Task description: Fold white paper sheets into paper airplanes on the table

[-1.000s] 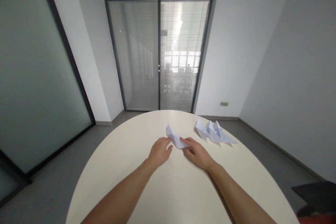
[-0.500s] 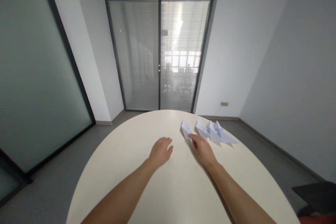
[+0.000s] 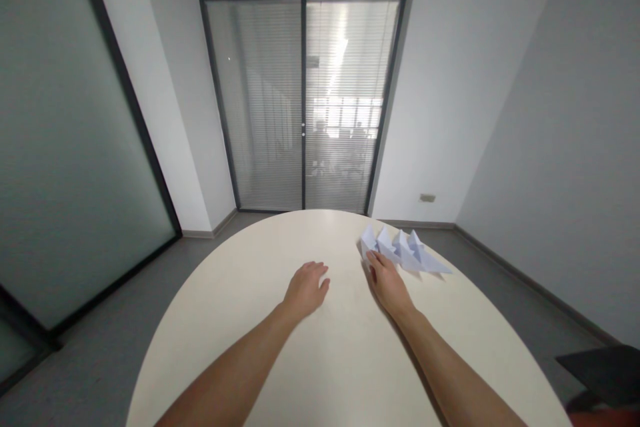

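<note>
At the far right part of the round table, several folded white paper boats (image 3: 411, 255) stand side by side in a slanting row. The leftmost paper boat (image 3: 368, 241) is pinched at its near end by my right hand (image 3: 391, 284), whose fingers hide part of it. This boat sits close against its neighbour; whether they touch I cannot tell. My left hand (image 3: 304, 289) rests on the tabletop left of the boats, thumb apart from the fingers, with nothing in it.
The cream round table (image 3: 240, 320) has its curved far edge just behind the boats. Beyond stand a glass double door (image 3: 303, 100) with blinds and white walls. A dark object (image 3: 603, 373), perhaps a chair, is at the lower right.
My right hand has moved the leftmost paper boat to the right, closing the gap to the others. My left hand stays where it was.
</note>
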Demonstrator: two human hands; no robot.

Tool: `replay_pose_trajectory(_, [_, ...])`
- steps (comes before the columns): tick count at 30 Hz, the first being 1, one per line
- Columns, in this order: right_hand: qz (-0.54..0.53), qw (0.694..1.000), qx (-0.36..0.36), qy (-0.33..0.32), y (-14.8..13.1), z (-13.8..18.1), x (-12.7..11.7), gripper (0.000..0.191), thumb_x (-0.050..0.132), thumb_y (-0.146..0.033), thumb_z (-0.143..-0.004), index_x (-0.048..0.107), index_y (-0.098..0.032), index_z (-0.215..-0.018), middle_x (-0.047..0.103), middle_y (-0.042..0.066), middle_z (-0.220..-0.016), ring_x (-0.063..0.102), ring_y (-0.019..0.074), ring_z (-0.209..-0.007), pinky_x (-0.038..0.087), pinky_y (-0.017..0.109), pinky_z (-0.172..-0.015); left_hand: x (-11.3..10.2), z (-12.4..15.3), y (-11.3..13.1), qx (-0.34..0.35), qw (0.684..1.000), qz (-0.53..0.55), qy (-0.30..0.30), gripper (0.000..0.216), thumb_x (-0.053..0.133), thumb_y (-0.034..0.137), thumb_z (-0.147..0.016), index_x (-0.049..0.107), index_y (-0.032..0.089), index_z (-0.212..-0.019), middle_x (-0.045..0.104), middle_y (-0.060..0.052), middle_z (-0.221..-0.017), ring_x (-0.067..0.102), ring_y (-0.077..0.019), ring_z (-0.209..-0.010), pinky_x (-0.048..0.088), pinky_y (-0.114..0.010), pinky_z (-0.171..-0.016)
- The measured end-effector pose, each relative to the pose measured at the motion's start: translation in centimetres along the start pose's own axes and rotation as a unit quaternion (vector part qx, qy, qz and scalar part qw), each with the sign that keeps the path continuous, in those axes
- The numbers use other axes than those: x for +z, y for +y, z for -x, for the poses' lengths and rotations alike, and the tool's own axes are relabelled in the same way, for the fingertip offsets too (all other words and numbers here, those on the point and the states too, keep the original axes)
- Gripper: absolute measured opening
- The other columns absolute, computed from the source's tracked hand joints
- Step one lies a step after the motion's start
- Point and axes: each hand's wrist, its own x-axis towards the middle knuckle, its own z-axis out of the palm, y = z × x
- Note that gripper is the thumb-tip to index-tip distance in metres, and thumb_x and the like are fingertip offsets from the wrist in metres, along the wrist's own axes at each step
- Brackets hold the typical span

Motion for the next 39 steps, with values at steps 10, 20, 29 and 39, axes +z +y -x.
replay_pose_trajectory(10, [0.009,1.000,-0.008,0.014,-0.6,0.0,-0.7,0.040,0.044,-0.021,-0.091,0.058,-0.019,-0.128,0.046,0.015,-0.143,0.044,0.0298,-0.131,0.040,0.051,-0.111,0.1,0.1,0.0,0.004,1.000,0.001,0.002,0.035,0.050,0.029,-0.095,0.067,0.019,-0.124,0.063,-0.008,-0.135,0.053,-0.0249,-0.127,0.038,-0.039,-0.113])
replay_pose_trajectory(20, [-0.001,0.998,-0.061,0.018,-3.7,-0.3,-2.4,0.031,0.047,-0.021,-0.091,0.063,-0.020,-0.118,0.050,0.013,-0.140,0.045,0.0311,-0.129,0.038,0.055,-0.109,-0.2,0.3,0.5,0.018,1.000,-0.008,0.006,0.038,0.058,0.039,-0.089,0.069,0.020,-0.120,0.062,-0.011,-0.134,0.052,-0.0279,-0.127,0.034,-0.045,-0.114])
replay_pose_trajectory(29, [-0.062,0.980,-0.115,-0.152,-6.1,0.6,-2.6,0.057,0.051,-0.045,-0.095,0.047,-0.019,-0.145,0.045,0.015,-0.151,0.041,0.0302,-0.139,0.032,0.052,-0.116,-0.3,0.5,0.4,0.016,0.998,-0.004,-0.066,0.060,0.047,0.054,-0.093,0.046,0.027,-0.146,0.036,-0.009,-0.158,0.027,-0.0338,-0.147,0.019,-0.054,-0.119])
replay_pose_trajectory(39, [-0.038,0.971,-0.095,-0.217,-5.8,0.8,-2.2,0.058,0.046,-0.052,-0.097,0.050,-0.021,-0.145,0.045,0.015,-0.151,0.038,0.0330,-0.142,0.029,0.056,-0.116,-0.5,0.5,0.5,0.020,0.996,-0.023,-0.084,0.056,0.045,0.051,-0.094,0.049,0.026,-0.144,0.038,-0.009,-0.156,0.028,-0.0340,-0.146,0.020,-0.053,-0.119])
